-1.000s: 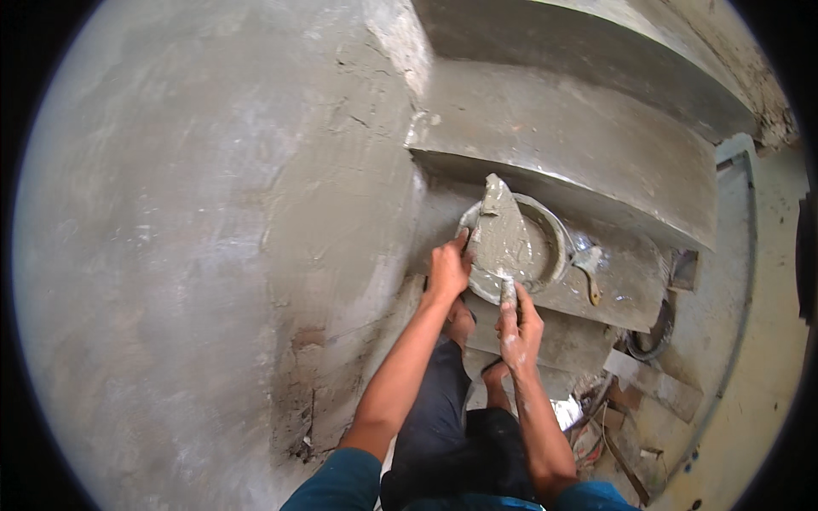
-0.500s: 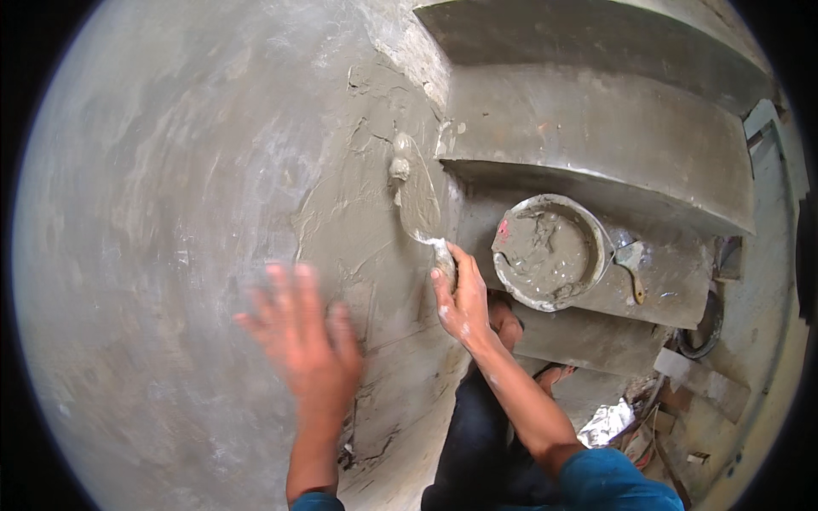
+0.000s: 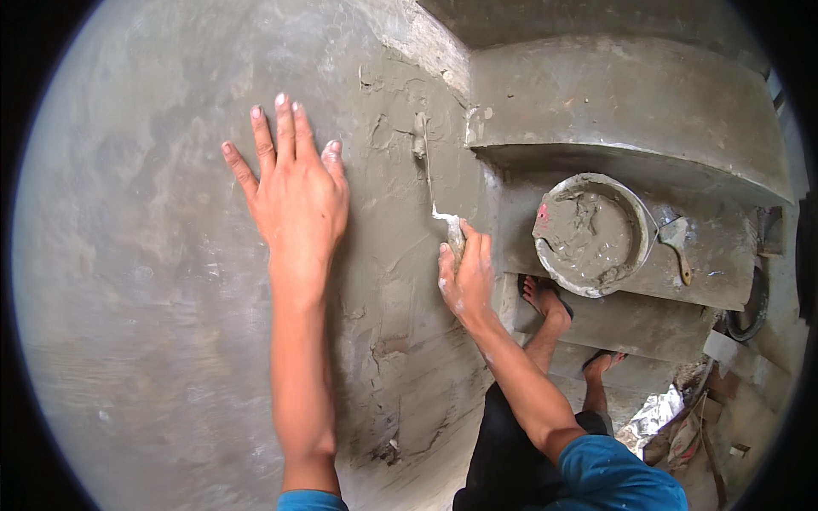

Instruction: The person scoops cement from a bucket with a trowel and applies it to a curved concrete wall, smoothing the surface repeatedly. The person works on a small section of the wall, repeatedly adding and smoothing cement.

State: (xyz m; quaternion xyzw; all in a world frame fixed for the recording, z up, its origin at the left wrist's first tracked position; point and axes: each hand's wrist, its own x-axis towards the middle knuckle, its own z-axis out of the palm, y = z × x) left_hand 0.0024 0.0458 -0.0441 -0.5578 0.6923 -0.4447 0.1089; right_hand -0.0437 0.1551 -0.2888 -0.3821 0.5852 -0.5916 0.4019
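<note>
My right hand (image 3: 467,277) is closed round the handle of a trowel (image 3: 429,175). The blade is turned edge-on against the wall, with a lump of mortar at its far left side. Fresh, rough mortar (image 3: 388,255) covers the wall strip around the blade. To the left, my left hand (image 3: 298,192) has its fingers spread and its palm toward the smooth grey wall (image 3: 162,255), seemingly resting on it. It holds nothing. A bucket (image 3: 635,200) of wet grey mortar (image 3: 588,230) stands on a step to the right of my right hand.
Concrete steps (image 3: 630,98) rise along the wall's right side. Beside the bucket lies a putty knife (image 3: 675,243) with a wooden handle. My feet (image 3: 545,298) are on lower steps. A black ring-shaped thing (image 3: 750,311) and crumpled shiny sheet (image 3: 654,417) lie at lower right.
My left hand has moved up from a blurred lower place to the wall. The trowel blade has turned from showing its face to nearly edge-on; my right hand still grips it.
</note>
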